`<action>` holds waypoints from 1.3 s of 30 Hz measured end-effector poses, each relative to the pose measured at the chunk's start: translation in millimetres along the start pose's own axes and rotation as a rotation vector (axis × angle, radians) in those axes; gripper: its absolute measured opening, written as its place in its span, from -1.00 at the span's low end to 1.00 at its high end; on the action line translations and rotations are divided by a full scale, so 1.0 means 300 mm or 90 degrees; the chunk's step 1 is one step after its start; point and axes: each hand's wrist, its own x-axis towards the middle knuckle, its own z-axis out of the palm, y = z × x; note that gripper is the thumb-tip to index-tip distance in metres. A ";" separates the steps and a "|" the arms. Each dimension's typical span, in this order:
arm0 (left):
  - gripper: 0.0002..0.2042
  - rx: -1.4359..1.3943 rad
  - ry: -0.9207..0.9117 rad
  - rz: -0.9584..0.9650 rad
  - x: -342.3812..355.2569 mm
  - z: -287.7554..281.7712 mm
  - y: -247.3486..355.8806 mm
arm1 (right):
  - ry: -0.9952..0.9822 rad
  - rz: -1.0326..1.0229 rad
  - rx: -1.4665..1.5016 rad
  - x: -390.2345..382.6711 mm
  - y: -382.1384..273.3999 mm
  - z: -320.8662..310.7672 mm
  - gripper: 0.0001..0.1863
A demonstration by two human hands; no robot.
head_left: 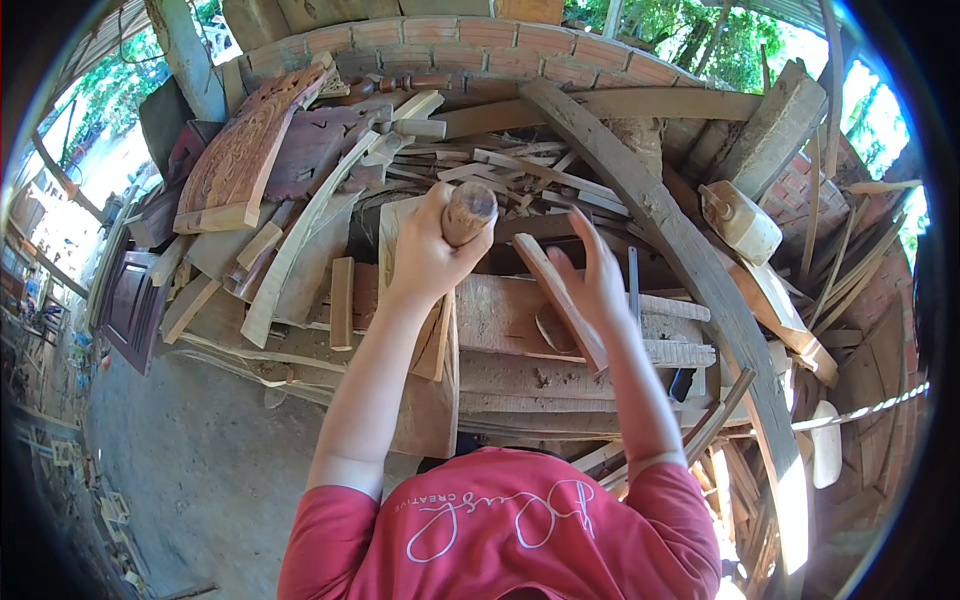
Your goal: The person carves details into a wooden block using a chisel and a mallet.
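My left hand [424, 245] is closed in a fist around a round wooden handle [470, 208], whose worn, darker end points up. What lies at its other end is hidden below the fist. A pale board [428, 415] extends beneath my left forearm, over the bench's near side. My right hand [598, 275] has its thumb and fingers apart and appears to hold nothing. Just left of it, a narrow wooden strip [553, 292] lies slanted across the thick bench planks [490, 310]; I cannot tell whether the hand touches it.
Scrap wood [550, 175] is heaped behind the bench, before a low brick wall [430, 45]. Carved panels [245, 150] lean at the left. A long curved beam [690, 240] slants down the right side, near a whitish plastic jug [740, 222]. Concrete floor [200, 470] shows lower left.
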 end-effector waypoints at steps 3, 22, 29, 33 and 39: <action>-0.81 -0.035 0.025 0.005 -0.005 0.015 0.024 | 0.067 0.124 -0.228 -0.217 0.241 0.122 -0.30; -0.77 -0.013 0.099 -0.041 0.020 0.037 0.027 | 0.154 0.137 0.207 -0.176 0.170 -0.090 -0.58; -0.76 -0.022 0.010 -0.078 0.023 0.053 0.015 | 0.124 -0.157 0.367 -0.054 -0.113 -0.359 -0.60; -0.76 0.024 0.003 -0.114 0.004 0.048 -0.023 | -0.189 -0.040 -0.111 -0.042 -0.188 -0.400 -0.41; -0.78 -0.017 -0.036 -0.148 0.016 0.051 0.024 | 0.212 -0.198 0.509 -0.046 -0.135 -0.376 -0.43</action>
